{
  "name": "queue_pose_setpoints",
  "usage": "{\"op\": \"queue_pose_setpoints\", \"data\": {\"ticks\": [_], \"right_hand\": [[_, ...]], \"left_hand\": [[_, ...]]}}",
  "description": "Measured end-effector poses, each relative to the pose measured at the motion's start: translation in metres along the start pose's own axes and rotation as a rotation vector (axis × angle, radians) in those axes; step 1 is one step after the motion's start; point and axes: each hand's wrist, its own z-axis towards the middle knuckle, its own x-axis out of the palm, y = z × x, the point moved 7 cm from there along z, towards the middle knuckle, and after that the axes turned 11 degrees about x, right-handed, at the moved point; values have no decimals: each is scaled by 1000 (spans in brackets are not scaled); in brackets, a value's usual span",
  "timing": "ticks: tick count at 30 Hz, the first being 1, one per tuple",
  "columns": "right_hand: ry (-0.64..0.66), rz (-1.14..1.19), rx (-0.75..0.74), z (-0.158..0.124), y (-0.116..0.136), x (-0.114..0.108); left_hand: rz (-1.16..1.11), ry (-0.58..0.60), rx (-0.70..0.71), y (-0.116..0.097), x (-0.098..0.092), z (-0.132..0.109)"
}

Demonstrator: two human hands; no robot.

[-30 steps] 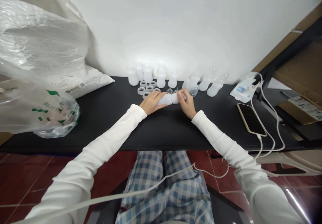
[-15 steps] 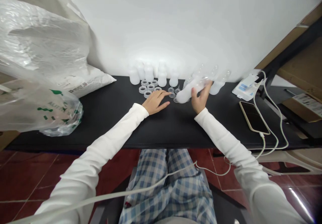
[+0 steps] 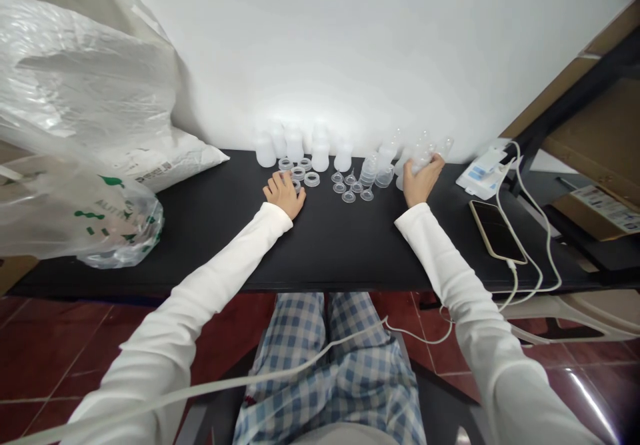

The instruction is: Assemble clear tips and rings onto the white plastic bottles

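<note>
My left hand point(image 3: 284, 195) rests at the near edge of a group of translucent rings point(image 3: 311, 179), fingers curled over one of them. At the right, my right hand point(image 3: 421, 180) has its fingers wrapped round a bottle with a clear top point(image 3: 421, 155), which stands among similar ones near the wall. Clear nipples point(image 3: 349, 196) lie in a cluster between the hands. Behind them are translucent cups or caps point(image 3: 369, 168). Several frosted white bottles point(image 3: 320, 155) stand along the wall behind the rings.
A large plastic bag point(image 3: 125, 212) and a white packing sack point(image 3: 170, 158) fill the left side. On the right lie a phone point(image 3: 497, 232) with a white cable, a white box point(image 3: 483, 173) and a shelf with cardboard. The black table point(image 3: 340, 252) spans the view.
My right hand has moved right and back, and the tilted bottle it held now stands with the others. My left hand has shifted left from the nipples to the rings.
</note>
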Motion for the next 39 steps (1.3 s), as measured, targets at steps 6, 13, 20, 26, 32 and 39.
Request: {"op": "queue_pose_setpoints", "data": {"ticks": [6, 13, 20, 26, 32, 39], "right_hand": [[-62, 28, -4, -3, 8, -14], [224, 130, -464, -41, 52, -27], [812, -237, -661, -95, 68, 10], [920, -247, -599, -89, 62, 15], [722, -52, -501, -82, 71, -1], [772, 440, -543, -130, 110, -2]], "left_hand": [[-30, -19, 57, 0, -1, 5], [-285, -139, 206, -4, -3, 12], [-997, -30, -125, 3, 24, 17], [-1569, 195, -362, -12, 34, 11], [-1703, 206, -370, -22, 28, 5], [-1828, 220, -357, -37, 28, 2]]}}
